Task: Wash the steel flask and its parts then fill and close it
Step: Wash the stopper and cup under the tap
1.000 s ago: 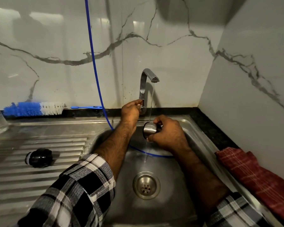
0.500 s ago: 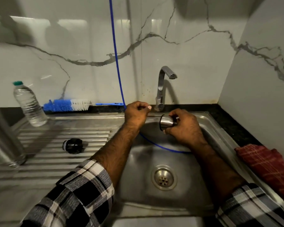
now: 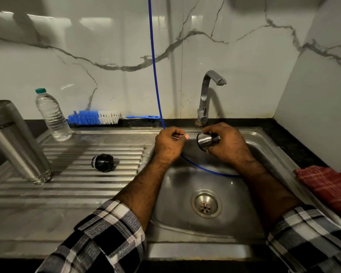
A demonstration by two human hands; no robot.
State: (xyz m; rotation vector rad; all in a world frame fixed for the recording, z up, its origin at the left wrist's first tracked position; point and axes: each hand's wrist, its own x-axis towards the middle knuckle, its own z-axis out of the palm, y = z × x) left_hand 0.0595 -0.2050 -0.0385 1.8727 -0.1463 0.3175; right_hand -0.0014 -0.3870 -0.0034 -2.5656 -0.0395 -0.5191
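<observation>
Steel cap (image 3: 205, 140) held over sink basin (image 3: 185, 194), just below tap (image 3: 206, 95). Right hand (image 3: 228, 144) grasps it round closed end. Left hand (image 3: 170, 143) clenched beside it; contents unclear. Cap probably light, rigid, slick if wet; hold by sides. Flask body (image 3: 16, 140) inverted on drainboard, left of sink, top cut off. Black stopper (image 3: 102, 162) nearby.

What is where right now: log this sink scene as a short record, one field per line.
right hand: grips steel cap over the sink
left hand: fingers curled; whether it pinches anything cannot be told
flask body: upside down on the drainboard
black stopper: on its side, drainboard
tap: no water visible
bottle brush: against the back wall
</observation>
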